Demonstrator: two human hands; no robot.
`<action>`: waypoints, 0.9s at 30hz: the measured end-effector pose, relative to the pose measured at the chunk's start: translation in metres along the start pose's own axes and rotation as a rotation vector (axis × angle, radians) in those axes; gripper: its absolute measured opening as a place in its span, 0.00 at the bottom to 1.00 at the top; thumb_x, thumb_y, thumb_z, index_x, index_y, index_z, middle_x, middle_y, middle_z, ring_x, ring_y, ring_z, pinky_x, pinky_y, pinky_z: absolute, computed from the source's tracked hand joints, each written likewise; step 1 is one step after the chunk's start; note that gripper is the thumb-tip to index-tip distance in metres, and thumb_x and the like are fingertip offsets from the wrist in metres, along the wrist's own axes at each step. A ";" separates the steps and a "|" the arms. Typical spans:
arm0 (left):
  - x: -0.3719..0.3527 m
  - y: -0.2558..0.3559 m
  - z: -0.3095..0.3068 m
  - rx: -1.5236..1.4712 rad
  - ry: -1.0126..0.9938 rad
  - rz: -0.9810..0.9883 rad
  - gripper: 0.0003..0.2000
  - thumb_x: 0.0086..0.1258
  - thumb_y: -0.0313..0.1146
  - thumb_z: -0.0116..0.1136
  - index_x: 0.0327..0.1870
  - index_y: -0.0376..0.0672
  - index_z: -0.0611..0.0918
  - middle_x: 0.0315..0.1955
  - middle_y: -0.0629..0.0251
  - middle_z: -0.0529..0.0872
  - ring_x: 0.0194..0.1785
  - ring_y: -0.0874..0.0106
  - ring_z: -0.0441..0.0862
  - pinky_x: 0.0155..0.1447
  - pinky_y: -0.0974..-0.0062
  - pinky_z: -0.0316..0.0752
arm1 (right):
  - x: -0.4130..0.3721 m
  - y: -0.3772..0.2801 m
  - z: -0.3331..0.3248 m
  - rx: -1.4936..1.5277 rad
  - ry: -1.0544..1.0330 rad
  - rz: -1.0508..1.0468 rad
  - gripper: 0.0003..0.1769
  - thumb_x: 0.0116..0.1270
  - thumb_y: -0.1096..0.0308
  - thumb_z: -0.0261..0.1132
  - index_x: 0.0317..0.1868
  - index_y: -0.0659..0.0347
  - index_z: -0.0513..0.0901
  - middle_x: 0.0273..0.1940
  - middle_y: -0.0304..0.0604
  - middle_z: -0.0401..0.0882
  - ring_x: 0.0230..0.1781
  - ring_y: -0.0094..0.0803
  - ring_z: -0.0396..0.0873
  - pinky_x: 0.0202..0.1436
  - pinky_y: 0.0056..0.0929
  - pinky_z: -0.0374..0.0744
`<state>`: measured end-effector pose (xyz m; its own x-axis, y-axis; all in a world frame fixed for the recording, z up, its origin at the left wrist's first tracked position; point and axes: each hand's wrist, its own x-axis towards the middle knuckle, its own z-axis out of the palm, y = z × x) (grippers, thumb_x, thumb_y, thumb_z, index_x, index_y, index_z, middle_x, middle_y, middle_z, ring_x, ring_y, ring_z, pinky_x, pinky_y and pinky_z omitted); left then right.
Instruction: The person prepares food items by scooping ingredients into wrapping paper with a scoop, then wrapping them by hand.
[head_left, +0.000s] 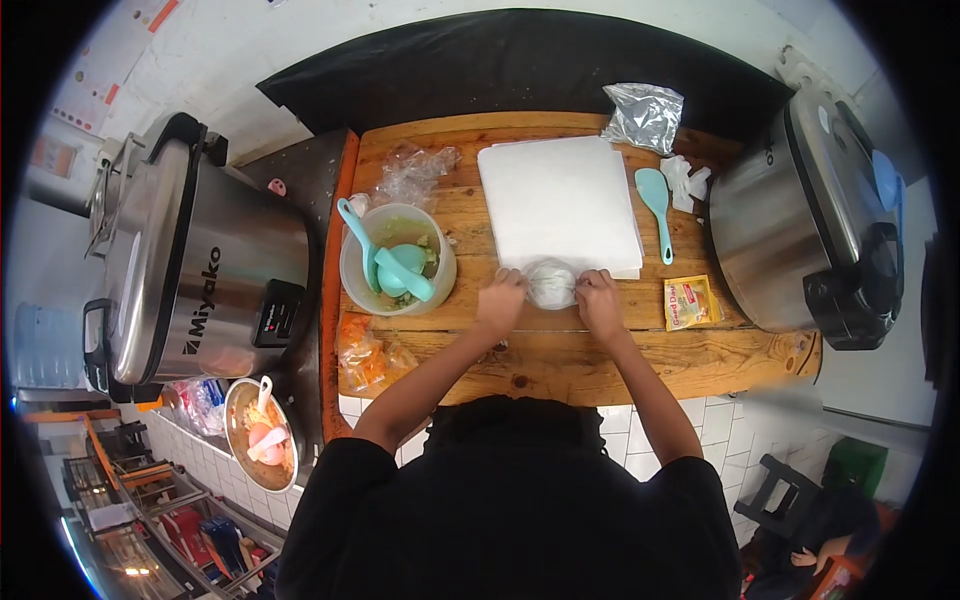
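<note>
Close to the front of the wooden table (pixel 460 345), a small round whitish thing (pixel 551 285) with a shiny, clear plastic look sits between my hands. Whether it is a bag or a bowl I cannot make out. My left hand (pixel 502 300) pinches its left side, and my right hand (pixel 600 303) pinches the right side with closed fingers. Just beyond it lies a stack of white paper sheets (pixel 560 200), its near edge touching or partly under the round thing.
On the left stands a tub (pixel 447 270) with turquoise utensils and green food, by orange-filled bags (pixel 368 352). A turquoise rice paddle (pixel 654 200), a yellow packet (pixel 690 302) and a clear bag (pixel 645 117) lie right. Large rice cookers (pixel 215 270) (pixel 780 215) flank the table.
</note>
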<state>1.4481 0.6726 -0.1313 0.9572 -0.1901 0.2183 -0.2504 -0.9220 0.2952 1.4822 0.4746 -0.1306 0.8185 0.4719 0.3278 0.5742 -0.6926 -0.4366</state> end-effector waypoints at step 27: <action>-0.001 -0.013 -0.011 -0.467 -0.033 -0.087 0.14 0.49 0.27 0.62 0.39 0.41 0.80 0.33 0.58 0.78 0.39 0.59 0.76 0.43 0.67 0.72 | 0.014 -0.044 0.004 0.018 -0.052 0.345 0.24 0.43 0.74 0.68 0.40 0.63 0.65 0.40 0.53 0.70 0.37 0.40 0.75 0.33 0.32 0.75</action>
<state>1.4492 0.6889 -0.1248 0.9798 -0.1363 0.1462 -0.1998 -0.6863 0.6993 1.4685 0.5137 -0.1099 0.9640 0.2392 0.1160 0.2637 -0.8064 -0.5292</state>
